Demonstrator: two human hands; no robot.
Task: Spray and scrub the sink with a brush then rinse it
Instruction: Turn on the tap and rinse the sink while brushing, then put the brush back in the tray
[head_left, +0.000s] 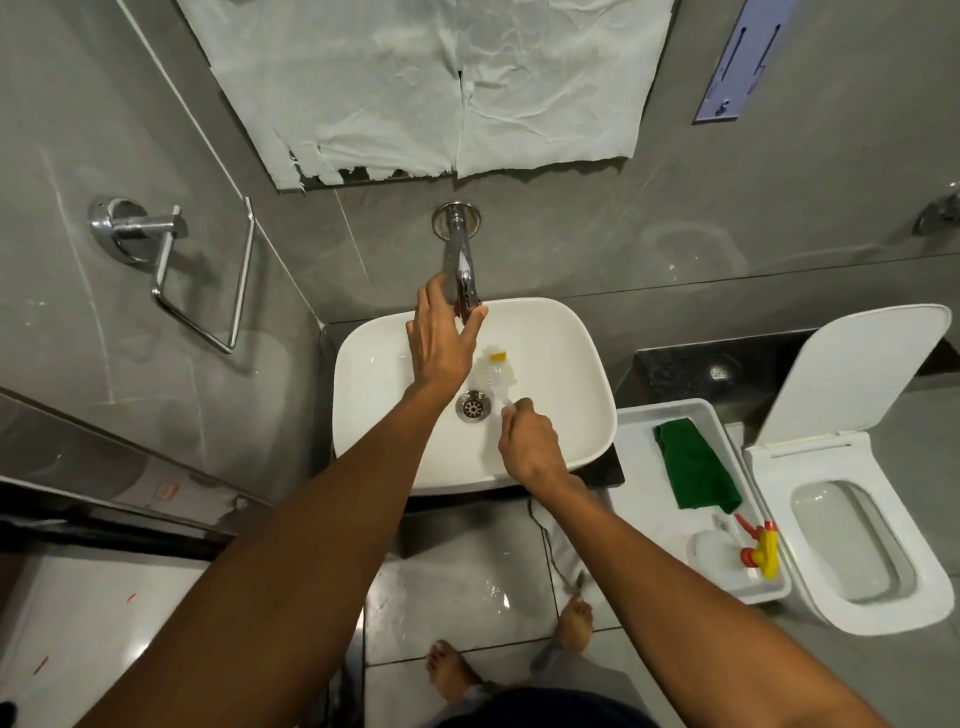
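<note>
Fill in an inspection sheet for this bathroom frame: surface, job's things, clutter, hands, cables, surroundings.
Surface: white sink, basin bare apart from the brush; drain open.
Job's things: white brush with a yellow tip in the basin; spray bottle lying in the white tray beside the sink.
Clutter: green cloth in the same tray.
Hands: left hand at the chrome tap, whether gripping unclear; right hand shut on the brush handle.
Cables: a dark cord hangs below the sink.
Surroundings: grey tiled wall, covered mirror, towel ring, open toilet, wet floor, bare feet.
</note>
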